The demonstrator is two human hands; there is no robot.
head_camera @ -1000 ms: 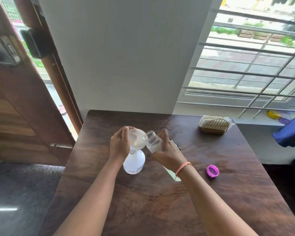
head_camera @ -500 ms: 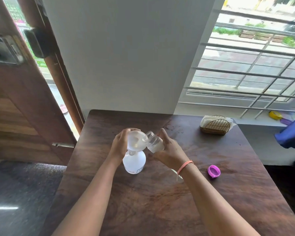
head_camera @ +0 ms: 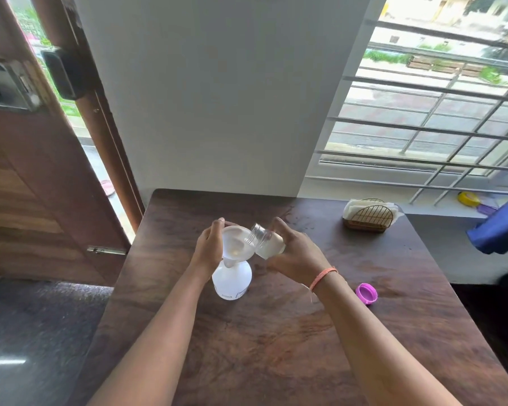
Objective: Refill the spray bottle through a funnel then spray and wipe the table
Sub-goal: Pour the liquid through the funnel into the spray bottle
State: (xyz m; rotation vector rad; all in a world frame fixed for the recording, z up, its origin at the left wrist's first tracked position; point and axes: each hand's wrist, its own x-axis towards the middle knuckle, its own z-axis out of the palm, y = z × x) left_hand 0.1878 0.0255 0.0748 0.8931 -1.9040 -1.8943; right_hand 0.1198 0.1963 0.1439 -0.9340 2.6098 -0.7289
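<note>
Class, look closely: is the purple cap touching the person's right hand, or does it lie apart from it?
Apart. The head view shows the purple cap lying on the table, with bare wood between it and the right hand, which grips the clear bottle.

Bright daylight enters through the barred window and doorway, overexposing the outdoors; wide-angle distortion bends the edges, and the dark floor shows glare.

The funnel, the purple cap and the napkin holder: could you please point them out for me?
funnel (head_camera: 234, 241): head view, inner wall of the cone.
purple cap (head_camera: 366, 293): head view, its hollow centre.
napkin holder (head_camera: 367, 220): head view, front wire face.
</note>
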